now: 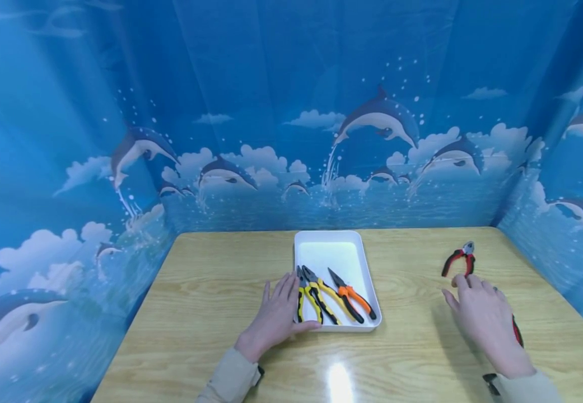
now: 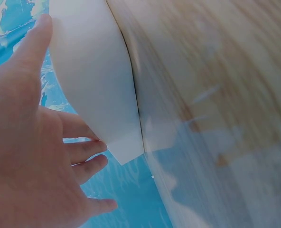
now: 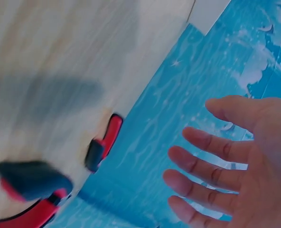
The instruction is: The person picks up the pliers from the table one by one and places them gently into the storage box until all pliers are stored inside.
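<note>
A white tray [image 1: 329,249] holds two pairs of yellow-and-black pliers and one pair of orange-and-black long-nose pliers [image 1: 348,291]. Of the yellow ones, one pair of pliers [image 1: 329,291] lies in the middle and the other hugs the left wall. My left hand [image 1: 276,310] rests at the tray's left front corner, fingers extended along the side and thumb across the front rim. My right hand [image 1: 485,316] hovers over the table, holding nothing, fingers loosely spread. Just beyond it lie red-and-black diagonal cutters [image 1: 460,260]. Another red-and-black handle [image 1: 517,331] shows beside the right wrist, mostly hidden by it.
The wooden table [image 1: 210,280] meets a blue dolphin-print curtain [image 1: 271,112] at its back and sides. A bright light reflection falls on the wood in front of the tray.
</note>
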Demonstrator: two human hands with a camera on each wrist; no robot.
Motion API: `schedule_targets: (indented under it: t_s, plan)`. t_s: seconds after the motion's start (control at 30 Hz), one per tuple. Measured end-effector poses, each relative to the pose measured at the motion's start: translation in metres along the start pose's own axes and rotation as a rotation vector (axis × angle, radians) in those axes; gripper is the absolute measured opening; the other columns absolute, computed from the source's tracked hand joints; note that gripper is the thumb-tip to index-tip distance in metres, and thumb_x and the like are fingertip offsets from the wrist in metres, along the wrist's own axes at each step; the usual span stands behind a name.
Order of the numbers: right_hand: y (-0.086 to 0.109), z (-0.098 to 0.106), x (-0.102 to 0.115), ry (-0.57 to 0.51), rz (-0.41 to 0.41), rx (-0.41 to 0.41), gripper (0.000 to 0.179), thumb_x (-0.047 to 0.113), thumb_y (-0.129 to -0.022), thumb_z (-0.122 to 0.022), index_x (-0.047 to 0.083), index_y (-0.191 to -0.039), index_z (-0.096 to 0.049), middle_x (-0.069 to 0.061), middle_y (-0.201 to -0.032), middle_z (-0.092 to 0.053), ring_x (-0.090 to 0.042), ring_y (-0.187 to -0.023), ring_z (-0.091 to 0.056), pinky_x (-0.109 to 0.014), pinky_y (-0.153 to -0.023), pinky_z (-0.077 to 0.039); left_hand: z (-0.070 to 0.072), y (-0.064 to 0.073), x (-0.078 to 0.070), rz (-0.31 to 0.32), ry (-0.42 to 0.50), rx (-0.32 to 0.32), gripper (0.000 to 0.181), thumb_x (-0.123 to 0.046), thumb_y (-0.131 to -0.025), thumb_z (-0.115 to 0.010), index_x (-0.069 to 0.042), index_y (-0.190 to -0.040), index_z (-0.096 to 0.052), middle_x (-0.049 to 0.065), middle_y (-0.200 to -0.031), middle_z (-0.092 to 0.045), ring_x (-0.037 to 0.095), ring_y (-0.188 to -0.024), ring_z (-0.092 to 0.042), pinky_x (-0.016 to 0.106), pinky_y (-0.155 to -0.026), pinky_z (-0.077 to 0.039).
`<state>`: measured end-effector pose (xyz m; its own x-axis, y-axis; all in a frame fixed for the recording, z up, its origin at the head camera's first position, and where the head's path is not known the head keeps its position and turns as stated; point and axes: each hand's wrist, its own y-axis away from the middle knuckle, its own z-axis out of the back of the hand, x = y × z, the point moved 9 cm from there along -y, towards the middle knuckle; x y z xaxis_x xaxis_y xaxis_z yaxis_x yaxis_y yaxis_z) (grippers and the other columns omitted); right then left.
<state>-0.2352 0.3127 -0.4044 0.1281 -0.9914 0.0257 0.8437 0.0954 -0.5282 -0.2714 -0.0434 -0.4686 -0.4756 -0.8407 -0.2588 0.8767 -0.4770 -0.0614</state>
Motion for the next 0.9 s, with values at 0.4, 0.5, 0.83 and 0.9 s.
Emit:
schedule_targets:
  t_s: [0.4, 0.5, 0.83, 0.9]
  plan:
    - [0.031, -0.015, -0.051, 0.026, -0.187, 0.260, 0.046, 0.022, -0.089, -0.075, -0.015, -0.103, -0.053, -0.034, -0.085, -0.053, -0.048, -0.070, -0.054, -0.055, -0.049, -0.045, 0.002, 0.001, -0.002, -0.006, 0.011, -0.001, 0.110, -0.072, -0.088, -0.058, 0.005, -0.158, -0.023, 0.023, -0.165, -0.020, 0.040, -0.153, -0.020, 0.069, -0.119, -0.014]
    - [0.040, -0.018, -0.064, 0.040, -0.247, 0.322, 0.052, 0.024, -0.089, -0.075, -0.019, -0.099, -0.048, -0.036, -0.082, -0.051, -0.051, -0.069, -0.053, -0.057, -0.048, -0.044, 0.002, 0.000, -0.001, -0.002, 0.004, 0.001, 0.110, -0.073, -0.088, -0.057, 0.004, -0.158, -0.022, 0.022, -0.166, -0.019, 0.039, -0.153, -0.019, 0.069, -0.119, -0.014]
    - [0.065, -0.039, -0.093, 0.007, -0.436, 0.645, 0.059, 0.037, -0.097, -0.064, -0.019, -0.089, -0.050, -0.029, -0.079, -0.050, -0.045, -0.070, -0.058, -0.054, -0.054, -0.049, 0.001, 0.000, 0.000, 0.000, 0.006, 0.000, 0.110, -0.072, -0.087, -0.060, 0.004, -0.158, -0.023, 0.023, -0.165, -0.020, 0.040, -0.153, -0.020, 0.070, -0.119, -0.016]
    - [0.068, -0.042, -0.095, 0.009, -0.459, 0.685, 0.060, 0.039, -0.098, -0.063, -0.019, -0.089, -0.050, -0.029, -0.080, -0.049, -0.046, -0.071, -0.059, -0.054, -0.055, -0.049, 0.001, 0.000, 0.000, -0.003, 0.002, -0.001, 0.110, -0.072, -0.088, -0.059, 0.004, -0.158, -0.024, 0.023, -0.165, -0.021, 0.040, -0.152, -0.021, 0.070, -0.119, -0.016]
